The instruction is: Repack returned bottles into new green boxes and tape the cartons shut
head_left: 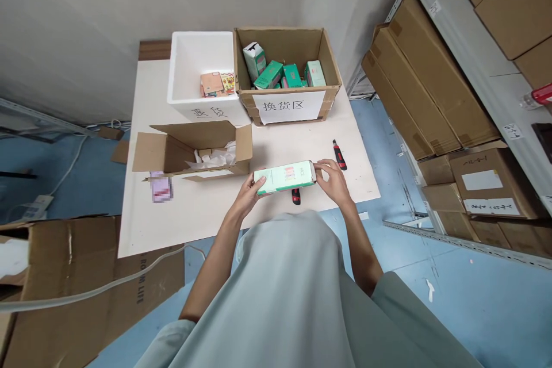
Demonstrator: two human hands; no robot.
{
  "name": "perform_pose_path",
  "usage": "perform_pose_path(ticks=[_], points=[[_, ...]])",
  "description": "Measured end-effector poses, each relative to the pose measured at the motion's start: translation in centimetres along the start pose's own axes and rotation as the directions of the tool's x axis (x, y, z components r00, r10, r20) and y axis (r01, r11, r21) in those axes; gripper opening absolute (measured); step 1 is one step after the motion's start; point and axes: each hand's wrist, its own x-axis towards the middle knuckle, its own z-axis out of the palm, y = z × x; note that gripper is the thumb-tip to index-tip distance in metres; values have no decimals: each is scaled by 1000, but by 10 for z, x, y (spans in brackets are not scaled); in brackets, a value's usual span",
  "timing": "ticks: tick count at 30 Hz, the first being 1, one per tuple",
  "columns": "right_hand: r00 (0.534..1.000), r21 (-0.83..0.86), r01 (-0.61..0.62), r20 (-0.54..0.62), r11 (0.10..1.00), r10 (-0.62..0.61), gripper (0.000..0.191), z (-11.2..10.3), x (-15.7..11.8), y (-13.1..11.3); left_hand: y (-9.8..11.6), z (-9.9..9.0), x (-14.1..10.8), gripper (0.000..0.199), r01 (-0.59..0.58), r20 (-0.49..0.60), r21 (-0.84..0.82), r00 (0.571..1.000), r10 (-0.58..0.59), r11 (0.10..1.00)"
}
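A long green-and-white box (284, 177) is held level over the table's front edge. My left hand (250, 192) grips its left end, thumb on top. At the right end, the fingers of my right hand (331, 178) are closed on the box's end flap. Partly under the box lies a red-and-black cutter (296, 196); another cutter (339, 155) rests right of my right hand. Left of the held box stands an open cardboard box (194, 135) with white crumpled paper (215, 158) inside.
Behind are a white foam bin (181, 69) with small packets and a labelled carton (330, 63) holding several green-and-white boxes. A pink item (161, 188) lies on the white table (172, 230) at left. Shelves with cartons (422, 75) stand right; a cable (129, 279) crosses lower left.
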Motion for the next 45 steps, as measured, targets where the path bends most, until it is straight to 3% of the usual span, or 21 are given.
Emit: perform_pose_path(ticks=[5, 11, 18, 25, 31, 39, 45], points=[[998, -128, 47, -28, 991, -51, 25, 2, -7, 4, 1, -1, -3, 88, 3, -14, 2, 1000, -3, 1000], [996, 0, 72, -57, 997, -72, 33, 2, -8, -7, 0, -1, -2, 90, 15, -27, -10, 1000, -15, 1000], [989, 381, -120, 124, 917, 78, 39, 8, -2, 7, -6, 1, -1, 90, 36, -34, -43, 999, -38, 998], [939, 420, -295, 294, 859, 179, 49, 11, 1, 31, -12, -9, 2, 84, 74, -27, 38, 997, -73, 997], [904, 419, -377, 359, 826, 231, 51, 22, 3, 47, -14, -11, 7, 85, 116, -50, 67, 992, -112, 991], [913, 449, -403, 262, 797, 314, 55, 43, -3, 61, -20, -5, 17, 77, 128, -18, 70, 992, -127, 989], [917, 489, -399, 235, 776, 323, 52, 37, -5, 62, -34, -6, 17, 72, 137, 4, -24, 991, -137, 990]])
